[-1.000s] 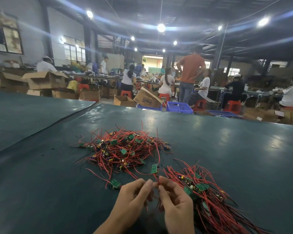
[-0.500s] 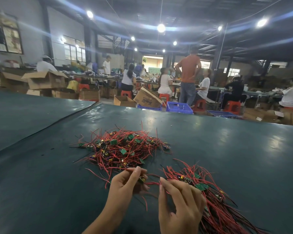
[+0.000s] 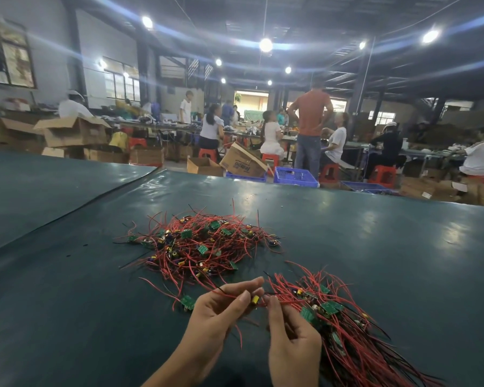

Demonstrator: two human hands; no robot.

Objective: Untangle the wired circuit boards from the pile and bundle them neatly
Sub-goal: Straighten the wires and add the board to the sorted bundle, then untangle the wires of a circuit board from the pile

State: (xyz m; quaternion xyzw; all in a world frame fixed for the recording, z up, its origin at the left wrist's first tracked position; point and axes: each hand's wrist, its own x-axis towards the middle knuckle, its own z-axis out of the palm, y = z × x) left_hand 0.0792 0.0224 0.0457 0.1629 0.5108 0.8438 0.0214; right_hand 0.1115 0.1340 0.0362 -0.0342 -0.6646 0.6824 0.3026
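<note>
Left hand [image 3: 218,317]: its fingers cover nearly all of the board [image 3: 254,299] it pinches; only a yellow part shows. Right hand [image 3: 292,344]: seen from the back, palm hidden. Whether its fingertips grip a wire or merely touch one cannot be told. Both forearms are cut off by the bottom edge. Bundle [image 3: 347,331]: its near side lies behind the right hand, and its wire ends run off the bottom edge. Pile [image 3: 201,247]: the lower boards are buried under red wire, so their count cannot be determined; markings are too small to read. Bench [image 3: 375,247]: cut off left, right and below. Workers [image 3: 271,135] behind: blurred, their work not discernible.
</note>
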